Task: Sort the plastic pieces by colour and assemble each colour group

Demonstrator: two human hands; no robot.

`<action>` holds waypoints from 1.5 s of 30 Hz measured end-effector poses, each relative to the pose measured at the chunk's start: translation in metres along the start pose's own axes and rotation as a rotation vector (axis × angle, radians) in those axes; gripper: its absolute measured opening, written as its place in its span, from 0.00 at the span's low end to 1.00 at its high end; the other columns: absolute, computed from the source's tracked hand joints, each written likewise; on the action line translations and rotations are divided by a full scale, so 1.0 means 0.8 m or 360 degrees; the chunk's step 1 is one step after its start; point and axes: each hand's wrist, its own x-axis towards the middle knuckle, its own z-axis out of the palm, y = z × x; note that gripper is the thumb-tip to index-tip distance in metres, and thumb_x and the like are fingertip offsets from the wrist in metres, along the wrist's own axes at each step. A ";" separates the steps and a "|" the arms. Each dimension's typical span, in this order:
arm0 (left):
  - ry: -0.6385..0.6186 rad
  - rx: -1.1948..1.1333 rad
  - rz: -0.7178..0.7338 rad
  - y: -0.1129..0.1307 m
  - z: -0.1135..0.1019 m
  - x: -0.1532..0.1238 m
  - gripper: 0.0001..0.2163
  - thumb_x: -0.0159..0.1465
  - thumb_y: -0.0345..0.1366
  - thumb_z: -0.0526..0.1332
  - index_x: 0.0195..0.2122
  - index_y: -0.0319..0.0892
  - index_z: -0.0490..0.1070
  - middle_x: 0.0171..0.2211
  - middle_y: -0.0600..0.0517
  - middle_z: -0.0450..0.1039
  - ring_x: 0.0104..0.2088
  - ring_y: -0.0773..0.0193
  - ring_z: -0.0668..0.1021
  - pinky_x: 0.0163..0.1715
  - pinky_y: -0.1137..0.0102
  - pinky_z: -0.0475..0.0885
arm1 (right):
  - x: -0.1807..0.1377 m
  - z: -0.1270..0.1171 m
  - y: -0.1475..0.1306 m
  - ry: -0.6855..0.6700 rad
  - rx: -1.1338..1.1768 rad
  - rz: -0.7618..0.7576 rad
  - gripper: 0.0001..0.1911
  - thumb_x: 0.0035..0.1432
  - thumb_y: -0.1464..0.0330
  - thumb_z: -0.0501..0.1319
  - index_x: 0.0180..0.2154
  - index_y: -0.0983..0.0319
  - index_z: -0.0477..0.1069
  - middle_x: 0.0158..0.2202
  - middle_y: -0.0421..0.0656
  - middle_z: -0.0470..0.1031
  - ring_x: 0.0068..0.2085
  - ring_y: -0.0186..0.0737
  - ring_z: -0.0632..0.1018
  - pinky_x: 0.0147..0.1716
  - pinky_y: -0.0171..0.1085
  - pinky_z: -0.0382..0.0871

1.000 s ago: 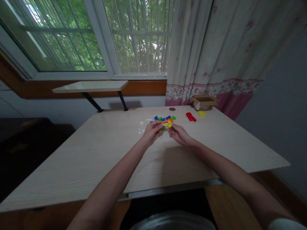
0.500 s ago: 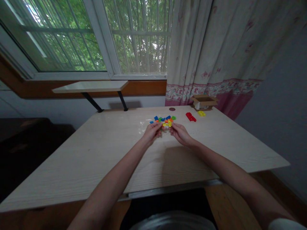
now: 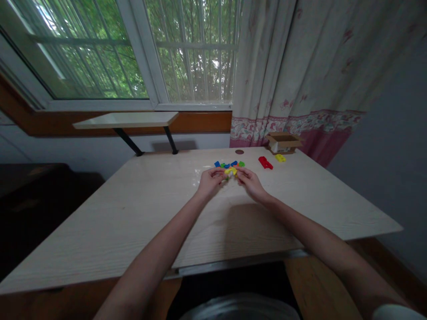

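Note:
Between my two hands is a small yellow plastic piece (image 3: 231, 171), too small to make out its exact kind. My left hand (image 3: 211, 181) pinches it from the left, fingers closed. From the other side my right hand (image 3: 249, 181) grips it, also with closed fingers. Just beyond the fingertips lie several small coloured plastic pieces, among them a blue piece (image 3: 217, 164) and a green piece (image 3: 241, 164). My fingers cover part of this group.
Farther right on the pale wooden table (image 3: 140, 213) lie a red plastic piece (image 3: 265, 162) and another yellow piece (image 3: 280, 158). An open cardboard box (image 3: 284, 142) stands at the back right. A dark round disc (image 3: 239, 152) lies near the back edge. A raised shelf (image 3: 130, 119) stands back left.
The yellow piece between my hands has turned, and my fingertips have shifted slightly around it. My left hand now covers more of the pieces on the left.

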 end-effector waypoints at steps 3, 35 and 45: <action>0.0035 0.0196 0.0159 -0.007 -0.003 0.003 0.12 0.42 0.33 0.69 0.29 0.38 0.77 0.26 0.51 0.76 0.17 0.74 0.65 0.18 0.75 0.60 | -0.001 0.002 0.000 0.0011 0.0009 -0.0017 0.17 0.44 0.62 0.66 0.39 0.59 0.74 0.27 0.37 0.71 0.24 0.29 0.65 0.24 0.32 0.59; 0.0097 0.1440 0.0735 -0.020 -0.027 0.001 0.08 0.58 0.31 0.56 0.37 0.42 0.73 0.40 0.49 0.72 0.40 0.62 0.74 0.40 0.69 0.69 | 0.080 -0.123 -0.052 0.0516 -0.1042 -0.0555 0.23 0.48 0.54 0.61 0.40 0.65 0.75 0.33 0.47 0.77 0.31 0.38 0.74 0.33 0.39 0.69; 0.0264 0.1440 0.0611 -0.022 -0.037 0.011 0.08 0.58 0.33 0.56 0.36 0.40 0.74 0.37 0.48 0.75 0.34 0.63 0.74 0.36 0.69 0.68 | 0.061 -0.301 -0.010 0.0713 -0.2248 0.0082 0.18 0.52 0.60 0.56 0.35 0.65 0.77 0.33 0.51 0.78 0.36 0.45 0.76 0.36 0.39 0.67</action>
